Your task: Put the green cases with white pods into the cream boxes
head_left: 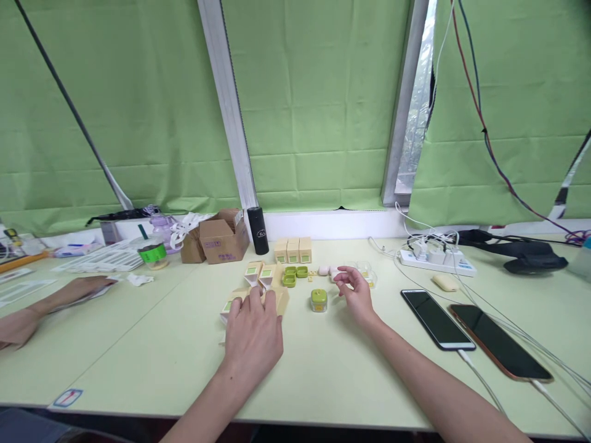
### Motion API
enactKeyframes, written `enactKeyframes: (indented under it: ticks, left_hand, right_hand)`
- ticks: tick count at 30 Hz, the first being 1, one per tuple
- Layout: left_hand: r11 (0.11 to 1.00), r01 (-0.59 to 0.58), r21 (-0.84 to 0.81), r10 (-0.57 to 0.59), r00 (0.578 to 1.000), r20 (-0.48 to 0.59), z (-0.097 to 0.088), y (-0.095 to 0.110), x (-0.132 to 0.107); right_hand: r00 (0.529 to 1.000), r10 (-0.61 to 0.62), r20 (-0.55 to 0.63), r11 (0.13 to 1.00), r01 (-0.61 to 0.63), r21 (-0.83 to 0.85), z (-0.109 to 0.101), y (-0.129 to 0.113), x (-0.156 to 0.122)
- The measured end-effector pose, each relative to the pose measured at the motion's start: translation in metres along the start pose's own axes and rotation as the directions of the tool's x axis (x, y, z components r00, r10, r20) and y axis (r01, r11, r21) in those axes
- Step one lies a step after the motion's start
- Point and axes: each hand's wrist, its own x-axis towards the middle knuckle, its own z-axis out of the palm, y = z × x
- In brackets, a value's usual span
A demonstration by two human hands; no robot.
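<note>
My left hand [253, 329] lies over small cream cartons [282, 300], fingers curled down on one of them; its palm side is hidden. Beyond its fingertips stand two more cartons [266, 275] with open tops. My right hand [357, 296] is raised over the table, fingers loosely bent and slightly apart, with nothing visible in them. Between the hands sits a small clear jar with a green lid [318, 300]. Green square lids [289, 280], tiny yellow pieces [311, 274] and pale pink pieces [324, 270] lie behind it. Clear containers [367, 274] are partly behind my right hand.
Three closed cartons [293, 251] stand at the back, near a black bottle [258, 231] and a cardboard box [225, 237]. Two phones [438, 319] with cables and a power strip [436, 260] lie right. Another person's hand [76, 290] rests left, near a cup [153, 253].
</note>
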Motion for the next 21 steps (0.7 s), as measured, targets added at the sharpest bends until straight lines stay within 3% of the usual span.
enactKeyframes:
  ticks: [3,5,11,16,21]
  left_hand:
    - [0.993,-0.051,-0.102,0.037,0.991,-0.128,-0.006,0.011,0.017]
    - [0.979,-0.107,-0.172,0.069,0.975,-0.213,0.000,0.017,0.032]
    - [0.927,-0.286,-0.240,0.180,0.905,-0.386,0.049,0.027,0.073]
    - [0.875,-0.388,-0.291,0.244,0.870,-0.429,0.085,0.030,0.083]
    - [0.833,-0.463,-0.303,0.301,0.839,-0.453,0.101,0.033,0.080]
  right_hand:
    - [0.999,-0.042,0.006,0.998,0.042,-0.043,0.002,-0.006,-0.003]
    - [0.997,-0.068,0.027,0.996,0.070,-0.060,0.003,-0.011,-0.005]
    - [0.984,-0.104,0.141,0.984,0.123,-0.131,0.009,-0.023,-0.012]
    - [0.978,-0.074,0.194,0.994,0.088,-0.065,0.015,-0.025,-0.012]
    - [0.975,-0.085,0.207,0.996,0.079,0.037,0.020,-0.020,-0.008]
